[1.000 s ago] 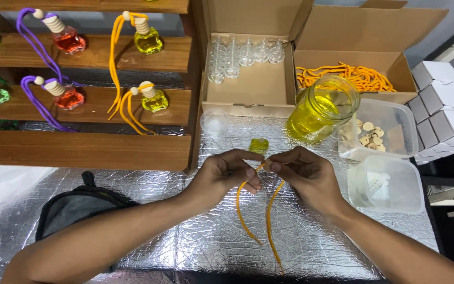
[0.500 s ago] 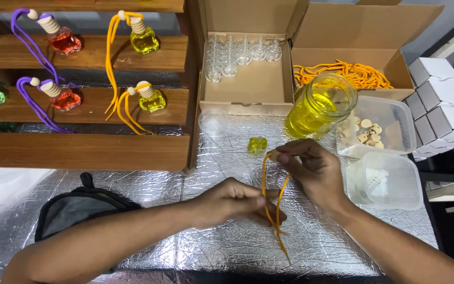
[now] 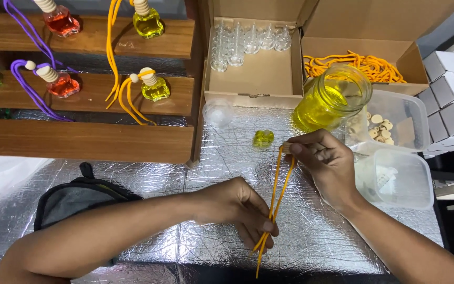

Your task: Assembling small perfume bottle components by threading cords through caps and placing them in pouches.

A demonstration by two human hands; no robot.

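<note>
A big shiny silver surface (image 3: 132,200) lies under everything. At its far edge stand wooden shelves (image 3: 85,139) with little bottles of red, yellow and green liquid, tied with purple and orange strings. Next to the shelves is an open cardboard box (image 3: 256,79) with small clear bottles in it. A second box (image 3: 363,50) holds a heap of orange cord. In front of that box a glass jar (image 3: 332,97) of yellow liquid leans on its side. To the right are clear plastic tubs (image 3: 400,179) and small white boxes (image 3: 450,63).

The right hand (image 3: 327,165) is up near the jar. Its fingers (image 3: 303,148) pinch the top of a doubled orange cord (image 3: 278,194), where a small pale bead seems to sit. The left hand (image 3: 237,208) is lower and nearer the person. Its fingers (image 3: 265,227) are closed around the bottom part of the same cord. So the cord runs in a long slanted line between the two hands, top end far and to the right, loose ends near and hanging past the left hand.

A tiny yellow bottle (image 3: 263,138) sits alone on the surface, just left of the right hand and not touching it. The right hand is much nearer to it than the left hand is.
</note>
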